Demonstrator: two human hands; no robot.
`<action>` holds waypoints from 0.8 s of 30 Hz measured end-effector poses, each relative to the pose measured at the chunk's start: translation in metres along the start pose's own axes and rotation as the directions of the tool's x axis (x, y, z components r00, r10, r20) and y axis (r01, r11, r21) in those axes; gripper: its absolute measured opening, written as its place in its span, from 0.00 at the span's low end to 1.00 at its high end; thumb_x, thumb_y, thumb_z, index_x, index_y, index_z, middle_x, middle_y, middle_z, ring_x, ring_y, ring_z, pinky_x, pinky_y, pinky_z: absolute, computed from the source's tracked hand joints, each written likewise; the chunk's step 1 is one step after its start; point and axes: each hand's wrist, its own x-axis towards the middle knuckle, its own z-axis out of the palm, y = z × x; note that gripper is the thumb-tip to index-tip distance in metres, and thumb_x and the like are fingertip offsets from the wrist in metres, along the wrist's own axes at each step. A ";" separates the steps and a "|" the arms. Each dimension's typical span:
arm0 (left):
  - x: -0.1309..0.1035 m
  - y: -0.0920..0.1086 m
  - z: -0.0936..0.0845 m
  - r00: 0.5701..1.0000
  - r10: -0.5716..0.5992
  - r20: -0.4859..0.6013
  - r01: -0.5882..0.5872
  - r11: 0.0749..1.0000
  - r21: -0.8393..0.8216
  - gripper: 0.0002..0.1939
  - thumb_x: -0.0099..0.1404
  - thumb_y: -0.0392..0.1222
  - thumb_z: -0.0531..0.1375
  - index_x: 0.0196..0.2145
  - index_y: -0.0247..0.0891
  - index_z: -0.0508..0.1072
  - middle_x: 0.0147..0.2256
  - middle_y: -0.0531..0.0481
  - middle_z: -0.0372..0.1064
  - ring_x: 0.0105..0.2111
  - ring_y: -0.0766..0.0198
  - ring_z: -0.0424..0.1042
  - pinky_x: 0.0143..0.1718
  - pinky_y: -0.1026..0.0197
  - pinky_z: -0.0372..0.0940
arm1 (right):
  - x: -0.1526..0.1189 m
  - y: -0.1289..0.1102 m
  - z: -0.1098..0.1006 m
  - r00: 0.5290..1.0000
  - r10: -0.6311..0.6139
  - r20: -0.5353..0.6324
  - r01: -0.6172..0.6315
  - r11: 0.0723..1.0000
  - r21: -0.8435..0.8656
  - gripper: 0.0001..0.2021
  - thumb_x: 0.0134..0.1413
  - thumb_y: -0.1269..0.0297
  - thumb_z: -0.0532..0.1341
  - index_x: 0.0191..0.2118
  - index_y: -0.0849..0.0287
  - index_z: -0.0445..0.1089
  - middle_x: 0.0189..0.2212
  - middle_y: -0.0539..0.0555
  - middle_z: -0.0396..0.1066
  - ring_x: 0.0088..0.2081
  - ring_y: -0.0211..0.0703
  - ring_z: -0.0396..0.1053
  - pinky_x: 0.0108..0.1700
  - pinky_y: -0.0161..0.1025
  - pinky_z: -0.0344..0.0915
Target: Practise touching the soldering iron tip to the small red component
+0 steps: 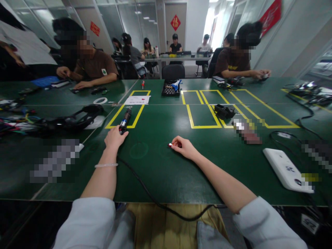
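My left hand [115, 137] is wrapped round the lower end of a dark cylindrical tool [125, 119] with a blue and silver band. The tool points away from me, within a yellow taped outline on the green table [155, 173]. To the right, my right hand [183, 147] pinches a small red and white piece [170, 145] between thumb and fingertips, close to the table surface. The rest of that piece is hidden by the fingers.
A black cable [145, 188] crosses the front edge between my arms. A white device [286, 169] lies right, a black tray [170, 88] at the back, a black part [224, 111] among yellow outlines. Dark equipment [75, 119] and wires lie left. People sit across the table.
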 end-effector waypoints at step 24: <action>-0.078 0.109 0.010 0.863 0.504 -0.032 -0.504 0.853 -0.134 0.32 0.58 0.49 0.61 0.59 0.39 0.62 0.54 0.43 0.63 0.50 0.50 0.64 0.49 0.52 0.65 | 0.002 -0.004 0.000 0.998 -0.004 -0.059 0.001 0.999 -0.051 0.07 0.54 0.62 0.61 0.36 0.59 0.65 0.25 0.47 0.66 0.26 0.35 0.63 0.31 0.33 0.60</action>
